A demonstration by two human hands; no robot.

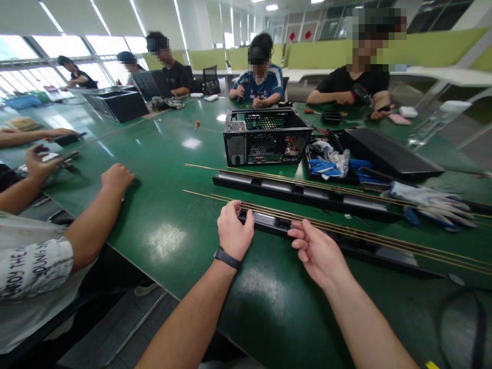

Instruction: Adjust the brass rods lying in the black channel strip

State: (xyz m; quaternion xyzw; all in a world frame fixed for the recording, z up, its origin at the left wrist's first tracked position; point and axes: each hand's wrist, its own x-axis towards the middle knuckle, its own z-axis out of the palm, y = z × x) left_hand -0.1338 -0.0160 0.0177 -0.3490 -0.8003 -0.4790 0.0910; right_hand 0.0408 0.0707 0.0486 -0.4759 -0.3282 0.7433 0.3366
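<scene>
Thin brass-coloured rods [369, 237] run along the top of a long black bar [265, 220] lying on the green table. At the near end of this bar is my left hand [235, 228], its thumb and fingers apart around the bar's edge, nothing gripped. My right hand [317, 248], palm turned up and fingers loosely curled apart, is beside the bar's near edge and holds nothing. Behind, a second black bar [307, 196] lies roughly parallel, with more thin rods [284, 180] over it.
An open black metal case [267, 137] stands beyond the bars. At the right are a tray with gloves [330, 159], a black panel [388, 151] and a loose glove [434, 201]. A co-worker's arm [98, 220] rests at the left. Several people sit around the table [165, 148].
</scene>
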